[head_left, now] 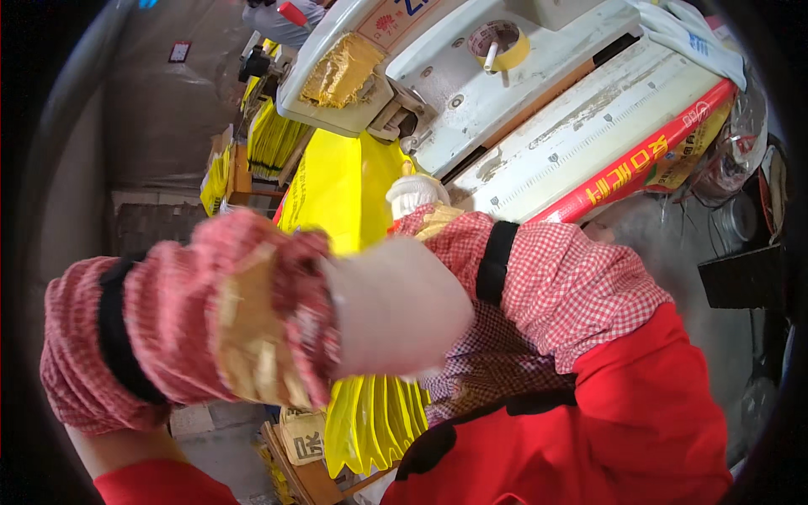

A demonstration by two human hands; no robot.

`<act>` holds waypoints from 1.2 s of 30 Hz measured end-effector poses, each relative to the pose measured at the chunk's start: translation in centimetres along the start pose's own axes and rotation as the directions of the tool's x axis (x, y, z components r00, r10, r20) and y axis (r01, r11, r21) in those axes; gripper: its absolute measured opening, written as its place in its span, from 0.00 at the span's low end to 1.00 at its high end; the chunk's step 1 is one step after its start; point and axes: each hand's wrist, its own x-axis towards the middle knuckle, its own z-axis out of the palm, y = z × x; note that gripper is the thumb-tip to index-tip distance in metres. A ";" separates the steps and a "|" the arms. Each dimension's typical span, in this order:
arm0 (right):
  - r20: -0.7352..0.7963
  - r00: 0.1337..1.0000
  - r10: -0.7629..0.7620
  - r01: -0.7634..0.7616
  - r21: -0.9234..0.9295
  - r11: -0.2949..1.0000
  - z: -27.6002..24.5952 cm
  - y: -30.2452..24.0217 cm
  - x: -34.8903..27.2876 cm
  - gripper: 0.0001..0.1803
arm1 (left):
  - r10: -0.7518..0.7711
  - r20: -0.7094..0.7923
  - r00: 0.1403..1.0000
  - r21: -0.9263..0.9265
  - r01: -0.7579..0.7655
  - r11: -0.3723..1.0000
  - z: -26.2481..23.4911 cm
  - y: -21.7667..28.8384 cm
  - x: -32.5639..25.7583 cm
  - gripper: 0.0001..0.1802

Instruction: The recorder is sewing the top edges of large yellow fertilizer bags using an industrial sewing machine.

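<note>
- The left hand (396,307), in a white glove under a red-checked sleeve cover, is raised close to the camera and blurred; its fingers look bunched together, but whether it pinches anything I cannot tell.
- The right hand (415,194), also white-gloved, reaches forward onto the yellow bags (337,185) just below the head of the machine — its fingers curl on the top sheet, though the forearm hides whether they pinch it or only press on it.
- Both forearms wear red-checked sleeve covers with black elastic bands, and patches of brown tape cling to the cuffs.
- Below the left forearm, more yellow bags (370,421) hang in folds over the near edge of the work surface, beside a wooden stand (307,480) holding a tan printed piece.
- As a judgement, the work looks to be midway: a stack of yellow sheets lies under the machine head with the right hand on it, and other batches wait nearby, so plenty seems left to handle.
- The white machine (539,93) stretches away to the upper right; its top carries a roll of yellow tape (502,44), and a wad of yellowish-brown tape covers its near end (341,71).
- A long red printed box (640,160) lies along the machine's right side.
- Farther left, more bundles of yellow bags (271,139) stand on edge in a wooden rack — its contents are tightly packed.
- At the top edge, another person's sleeve (282,21) shows by a second station.
</note>
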 end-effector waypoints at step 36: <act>0.247 0.639 0.728 -0.766 0.286 0.576 -1.5 1.5 2.5 0.13 | -0.067 -0.623 0.779 -0.108 -0.002 0.994 7.8 -9.6 4.8 0.06</act>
